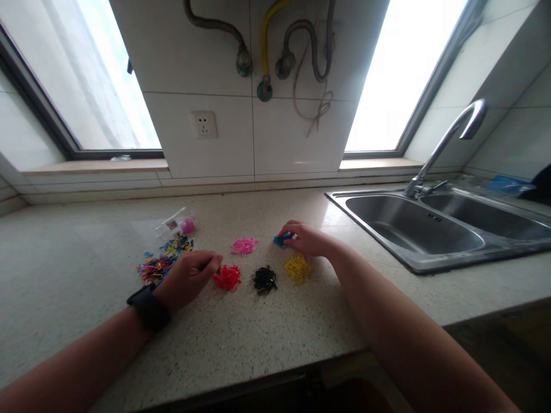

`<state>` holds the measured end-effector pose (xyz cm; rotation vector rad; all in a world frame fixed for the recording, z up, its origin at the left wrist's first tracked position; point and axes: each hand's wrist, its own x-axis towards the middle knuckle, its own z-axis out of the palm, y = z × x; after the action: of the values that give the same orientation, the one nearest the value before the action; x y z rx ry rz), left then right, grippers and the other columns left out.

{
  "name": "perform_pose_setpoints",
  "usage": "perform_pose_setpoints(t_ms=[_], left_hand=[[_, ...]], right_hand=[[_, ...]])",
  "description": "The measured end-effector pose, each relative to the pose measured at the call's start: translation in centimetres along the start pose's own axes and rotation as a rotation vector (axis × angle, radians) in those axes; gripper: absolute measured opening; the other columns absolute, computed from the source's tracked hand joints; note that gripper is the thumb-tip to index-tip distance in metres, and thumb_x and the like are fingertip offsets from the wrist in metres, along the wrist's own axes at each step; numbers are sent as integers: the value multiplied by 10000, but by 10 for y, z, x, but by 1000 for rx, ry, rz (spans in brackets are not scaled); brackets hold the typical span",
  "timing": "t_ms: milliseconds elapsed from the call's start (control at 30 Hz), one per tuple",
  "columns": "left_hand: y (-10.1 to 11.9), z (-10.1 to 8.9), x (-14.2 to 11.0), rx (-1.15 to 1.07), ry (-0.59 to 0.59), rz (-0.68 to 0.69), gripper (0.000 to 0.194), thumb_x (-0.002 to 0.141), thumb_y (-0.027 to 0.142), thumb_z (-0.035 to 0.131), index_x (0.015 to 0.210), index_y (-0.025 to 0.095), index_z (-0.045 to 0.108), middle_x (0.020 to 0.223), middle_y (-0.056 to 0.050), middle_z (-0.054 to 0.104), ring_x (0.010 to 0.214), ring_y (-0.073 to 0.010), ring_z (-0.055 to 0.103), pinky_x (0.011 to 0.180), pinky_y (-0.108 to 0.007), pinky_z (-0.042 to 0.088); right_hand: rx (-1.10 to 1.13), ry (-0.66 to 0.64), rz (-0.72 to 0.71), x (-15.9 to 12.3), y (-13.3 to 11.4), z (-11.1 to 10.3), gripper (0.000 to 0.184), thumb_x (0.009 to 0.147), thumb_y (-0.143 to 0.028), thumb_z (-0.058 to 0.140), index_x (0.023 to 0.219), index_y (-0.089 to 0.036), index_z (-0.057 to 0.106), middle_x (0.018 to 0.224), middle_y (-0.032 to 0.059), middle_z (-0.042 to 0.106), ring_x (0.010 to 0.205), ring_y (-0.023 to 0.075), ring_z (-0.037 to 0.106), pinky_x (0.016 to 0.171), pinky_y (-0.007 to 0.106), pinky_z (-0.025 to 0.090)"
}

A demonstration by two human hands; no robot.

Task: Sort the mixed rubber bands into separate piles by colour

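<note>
left hand (pixel 191 274): fingers curled, tips together by red pile (pixel 228 279); right hand (pixel 303 238) at blue pile (pixel 282 240), can't tell if pinching.

There are 5 single-colour piles (pixel 264 280) — and 2 hands (pixel 306 238).

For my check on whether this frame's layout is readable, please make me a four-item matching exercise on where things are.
Things:
1. Right hand
2. Black pile
3. Faucet
4. Left hand

Places:
A. Between the red pile and the yellow pile
B. At the left edge of the red pile
C. At the blue pile
D. At the back of the sink

Pairs: 1-C, 2-A, 3-D, 4-B
</note>
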<state>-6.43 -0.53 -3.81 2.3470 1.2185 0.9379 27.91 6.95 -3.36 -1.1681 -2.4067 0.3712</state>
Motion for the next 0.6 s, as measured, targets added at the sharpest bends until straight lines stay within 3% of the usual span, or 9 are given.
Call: perform_pose_setpoints(t_ms=[200, 600], left_hand=[[-3, 0, 0, 6, -5, 9, 410, 981, 373, 419, 658, 173, 572, 604, 11, 552, 586, -132, 524, 587, -260, 392], [4, -1, -1, 43, -8, 65, 390, 963, 327, 450, 622, 177, 562, 566, 16, 524, 543, -125, 468, 558, -260, 368]], right_hand=[[57, 3, 18, -3, 2, -5, 217, 838, -196, 711, 1052, -192, 749, 1058, 82, 655, 876, 176, 625, 805, 299, 503], [43, 82, 96, -7, 5, -7, 257, 818, -63, 589, 982, -188, 743, 960, 67, 711, 811, 159, 627, 732, 263, 489]])
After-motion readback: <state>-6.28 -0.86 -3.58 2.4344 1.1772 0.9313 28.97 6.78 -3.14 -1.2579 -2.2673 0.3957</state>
